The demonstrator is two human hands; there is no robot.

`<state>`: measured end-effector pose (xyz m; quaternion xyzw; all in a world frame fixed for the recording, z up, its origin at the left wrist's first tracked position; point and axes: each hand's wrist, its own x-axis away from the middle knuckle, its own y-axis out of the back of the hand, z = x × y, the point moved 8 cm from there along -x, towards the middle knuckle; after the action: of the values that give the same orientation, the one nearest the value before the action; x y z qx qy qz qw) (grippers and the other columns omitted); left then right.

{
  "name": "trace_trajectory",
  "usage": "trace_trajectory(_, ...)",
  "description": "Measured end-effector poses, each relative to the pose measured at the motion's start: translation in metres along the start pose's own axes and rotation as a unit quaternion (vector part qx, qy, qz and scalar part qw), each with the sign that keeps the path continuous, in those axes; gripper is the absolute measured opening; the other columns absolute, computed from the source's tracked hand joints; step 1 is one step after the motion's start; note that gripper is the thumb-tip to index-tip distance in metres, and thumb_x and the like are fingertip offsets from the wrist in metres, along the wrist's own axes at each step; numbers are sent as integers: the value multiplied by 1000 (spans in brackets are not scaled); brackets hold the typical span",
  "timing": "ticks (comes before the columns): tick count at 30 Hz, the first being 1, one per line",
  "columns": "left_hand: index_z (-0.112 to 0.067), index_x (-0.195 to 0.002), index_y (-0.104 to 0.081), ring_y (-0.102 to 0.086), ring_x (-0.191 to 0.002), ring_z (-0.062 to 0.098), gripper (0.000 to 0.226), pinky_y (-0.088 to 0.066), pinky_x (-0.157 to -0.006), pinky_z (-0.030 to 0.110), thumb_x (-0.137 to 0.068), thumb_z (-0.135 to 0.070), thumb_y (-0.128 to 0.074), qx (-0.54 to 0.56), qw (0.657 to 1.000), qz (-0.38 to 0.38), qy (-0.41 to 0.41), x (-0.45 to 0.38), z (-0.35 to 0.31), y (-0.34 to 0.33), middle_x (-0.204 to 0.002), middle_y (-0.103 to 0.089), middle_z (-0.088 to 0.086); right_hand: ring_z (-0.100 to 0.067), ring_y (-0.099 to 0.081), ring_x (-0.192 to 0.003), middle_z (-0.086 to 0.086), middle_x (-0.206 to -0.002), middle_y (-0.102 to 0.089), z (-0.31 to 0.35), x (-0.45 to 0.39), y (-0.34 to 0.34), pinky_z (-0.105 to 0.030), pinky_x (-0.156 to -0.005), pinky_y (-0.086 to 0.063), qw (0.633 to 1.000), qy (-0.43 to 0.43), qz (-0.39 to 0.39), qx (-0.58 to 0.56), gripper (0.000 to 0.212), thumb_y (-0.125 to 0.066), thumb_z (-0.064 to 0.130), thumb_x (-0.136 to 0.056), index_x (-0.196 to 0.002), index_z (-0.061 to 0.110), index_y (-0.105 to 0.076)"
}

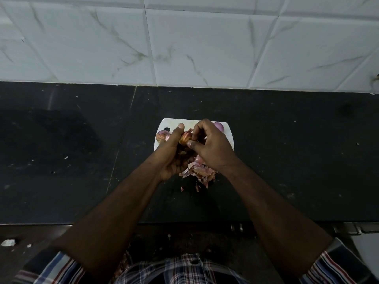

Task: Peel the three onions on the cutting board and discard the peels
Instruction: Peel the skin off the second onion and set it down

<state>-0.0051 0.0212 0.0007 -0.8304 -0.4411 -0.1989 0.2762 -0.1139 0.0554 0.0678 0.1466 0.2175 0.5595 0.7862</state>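
Holding a small brown-skinned onion above the white plastic cutting board, we cup it in our left hand, whose grip wraps around it with the thumb up. Our right hand pinches the onion's dry skin between thumb and fingers. One peeled purple onion lies at the board's left edge, another at its far right corner. Loose pinkish peels are heaped on the black stone counter at the board's near edge.
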Motion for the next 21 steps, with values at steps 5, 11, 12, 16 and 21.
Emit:
trace_trajectory(5,-15,-95,-69,-63,-58,12,61,-45,-52,24,-93,-71,-45,1,1000,-5,8,-1,1,1,-68,-67,0,-13,-56,-82,2,-89,-60,-1,-1,3,-26,-73,-51,999,0,-35,-24,29,-77,6,-77,-92,17,-54)
trace_trajectory(11,-12,-97,-68,-65,-53,11,57,-47,-45,20,-95,-65,-48,23,1000,-12,5,0,0,-1,-65,-69,1,-12,-56,-80,8,-83,-58,-2,0,2,-30,-73,-52,999,-9,-31,-10,25,-77,7,-79,-89,16,-55)
trace_trajectory(12,-12,-97,-68,-65,-53,10,57,-47,-45,20,-95,-66,-48,21,1000,-15,5,0,1,-1,-67,-69,2,-12,-56,-80,8,-82,-58,-2,0,2,-30,-73,-52,999,-11,-31,-9,25,-77,7,-79,-88,16,-55)
trace_trajectory(16,-13,-100,-69,-66,-55,11,58,-48,-46,21,-93,-67,-50,16,1000,-27,2,-2,2,2,-73,-69,3,-13,-56,-79,8,-80,-58,-3,-1,2,-28,-71,-51,999,-18,-36,-3,25,-77,8,-79,-86,18,-55)
trace_trajectory(21,-13,-101,-67,-65,-56,10,57,-47,-47,21,-93,-67,-50,2,999,-44,-5,-4,4,4,-67,-68,1,-5,-52,-71,12,-77,-54,-5,-4,-4,-20,-67,-47,1000,-25,-1,15,32,-72,3,-82,-80,25,-48)
